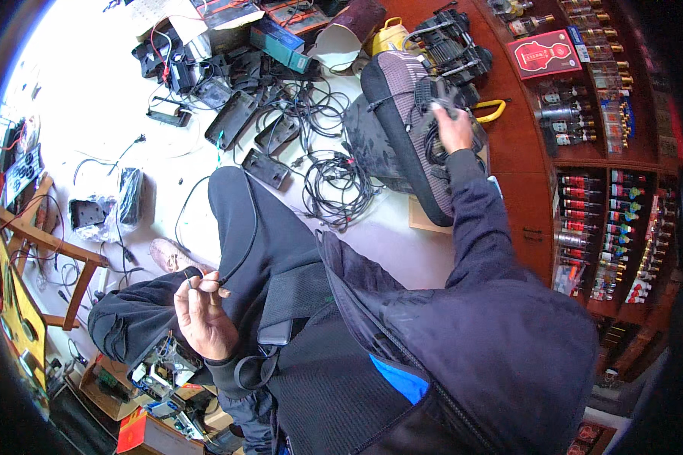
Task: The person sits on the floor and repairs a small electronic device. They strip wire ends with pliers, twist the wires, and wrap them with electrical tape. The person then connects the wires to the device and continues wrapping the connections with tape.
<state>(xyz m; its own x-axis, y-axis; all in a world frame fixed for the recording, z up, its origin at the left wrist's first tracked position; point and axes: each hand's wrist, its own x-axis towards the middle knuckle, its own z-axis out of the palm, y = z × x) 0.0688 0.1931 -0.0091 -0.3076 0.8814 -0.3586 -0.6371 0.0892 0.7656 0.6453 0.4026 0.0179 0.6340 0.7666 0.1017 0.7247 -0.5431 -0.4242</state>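
Above my lap, my left hand point(205, 317) pinches the end of a thin black cable point(253, 224) between thumb and fingers. That cable loops up over my dark trouser leg and down to the floor beside it. My right hand point(454, 129) is stretched out to the right, closed over a long dark padded case point(402, 114) with a patterned top. A greyish, blurred item point(445, 95) shows at its fingertips; its kind cannot be made out. Dark coiled cords point(433, 148) lie on the case just under this hand.
Tangled black cables point(340, 189) and open black plastic housings point(235, 117) cover the pale floor ahead. A wooden frame point(61, 246) stands at left. Shelves of small bottles point(584, 189) line the right side. A yellow handle point(492, 111) juts out beside the case.
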